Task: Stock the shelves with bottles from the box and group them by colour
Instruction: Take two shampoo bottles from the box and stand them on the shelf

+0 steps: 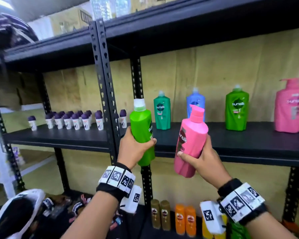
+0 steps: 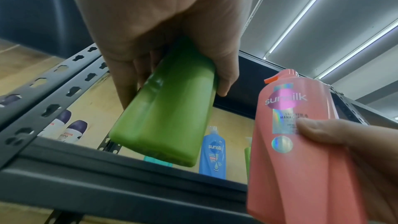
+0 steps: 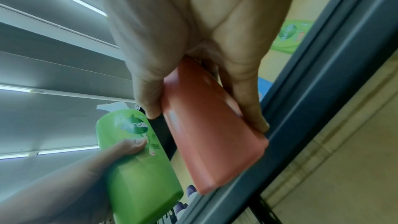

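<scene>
**Two bottles held up at the shelf**

Wrist bands (image 1: 116, 176) with printed markers sit nearest, one on each forearm; above them the left hand (image 1: 133, 149) grips a green bottle (image 1: 142, 135) round its lower body, clear cap up, tilted slightly; the right hand (image 1: 199, 161) grips a pink bottle (image 1: 190, 144) near its base, pump top leaning left; both bottles are in the air in front of the black shelf (image 1: 231, 140), just beside each other but apart; on that shelf stand a teal bottle (image 1: 162, 112), a blue one (image 1: 195, 104) partly behind the pink pump, a second green (image 1: 237, 110) and a second pink (image 1: 290, 107), all upright and spaced apart; left of the uprights, purple-capped roll-ons (image 1: 71, 119) cluster; below stand brown (image 1: 160, 214) and orange (image 1: 186, 219) bottles.
</scene>
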